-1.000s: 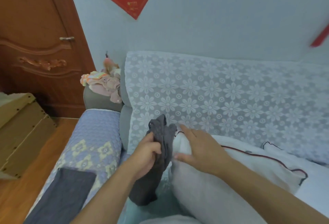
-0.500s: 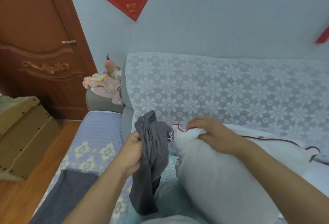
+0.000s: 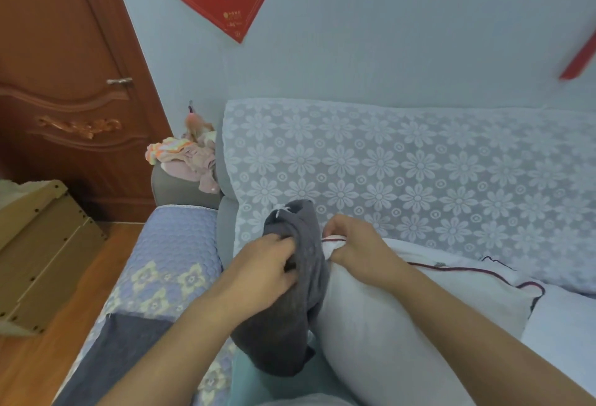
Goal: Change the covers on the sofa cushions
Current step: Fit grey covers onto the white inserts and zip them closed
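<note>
Currently we are at the fitting step: the new cover is being brought onto the cushion, and no part of the cushion is inside it yet, as far as we can judge.

Our left hand [image 3: 267,263] has its fingers curled into the bunched dark grey fabric cover [image 3: 290,292], gripping it near its upper end; the rest of the cover hangs down in front of the sofa seat. Our right hand [image 3: 354,244] pinches the top corner of the white cushion with dark red piping [image 3: 419,308], which lies lengthwise on the sofa, its held corner touching the grey cover. Behind both runs the sofa backrest under a pale lace throw with a flower pattern [image 3: 403,163]. To the left, the sofa armrest carries a quilted lilac cover [image 3: 171,244].

We judge the next move as follows:

1. Locate the open edge of the grey cover; it is not identifiable while the fabric is bunched.
2. Spread that opening with the left hand.
3. Feed the pinched cushion corner into it, keeping the corner compressed.

Whether the cover has a zip or a flap we cannot tell.
</note>
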The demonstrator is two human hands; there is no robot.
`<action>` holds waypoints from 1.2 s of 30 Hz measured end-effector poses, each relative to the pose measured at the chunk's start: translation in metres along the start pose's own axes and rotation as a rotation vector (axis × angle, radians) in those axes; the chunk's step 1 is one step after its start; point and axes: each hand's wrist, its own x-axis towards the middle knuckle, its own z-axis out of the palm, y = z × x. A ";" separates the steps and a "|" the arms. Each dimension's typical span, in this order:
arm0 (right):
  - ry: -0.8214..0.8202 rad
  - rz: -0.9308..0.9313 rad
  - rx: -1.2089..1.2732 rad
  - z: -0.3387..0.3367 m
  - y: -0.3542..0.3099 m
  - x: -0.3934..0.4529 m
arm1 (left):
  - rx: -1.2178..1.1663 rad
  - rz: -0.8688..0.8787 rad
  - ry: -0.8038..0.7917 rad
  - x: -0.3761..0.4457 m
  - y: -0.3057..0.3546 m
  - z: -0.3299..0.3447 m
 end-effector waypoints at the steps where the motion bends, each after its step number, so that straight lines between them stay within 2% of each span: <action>1: -0.002 -0.006 0.003 0.004 -0.001 0.001 | 0.097 0.126 -0.010 0.005 0.003 -0.003; 3: 0.018 -0.018 0.037 0.010 -0.002 0.003 | 0.058 0.260 -0.092 0.018 0.007 -0.008; 4: 0.038 -0.007 0.076 0.011 -0.002 0.004 | -0.015 0.261 -0.147 0.024 0.006 -0.007; 9: 0.034 0.176 0.422 0.002 -0.001 -0.009 | -0.380 0.068 -0.373 0.030 -0.006 0.001; 11: -0.008 0.208 0.468 0.003 0.000 -0.015 | -0.283 0.072 -0.481 0.032 -0.009 0.002; 13: -0.007 0.234 0.549 0.006 0.000 -0.019 | -0.083 0.140 -0.516 0.040 -0.009 0.002; 17: -0.027 0.264 0.625 -0.001 0.002 -0.016 | 0.395 0.269 -0.304 0.041 0.008 0.003; 20: -0.112 0.301 0.790 -0.013 0.002 -0.019 | 0.299 0.270 -0.220 0.034 0.012 0.014; 25: -0.055 0.430 0.932 -0.016 0.002 -0.025 | 0.146 0.158 -0.286 0.029 0.010 0.034; 30: -0.127 0.559 0.997 -0.025 0.004 -0.029 | 0.210 0.274 -0.240 0.023 0.012 0.041; 33: -0.014 0.519 1.058 -0.030 -0.001 -0.028 | 0.223 0.322 -0.157 0.018 0.015 0.044; 36: 0.256 0.462 1.229 -0.043 -0.005 -0.028 | 0.122 0.189 -0.047 0.018 0.008 0.040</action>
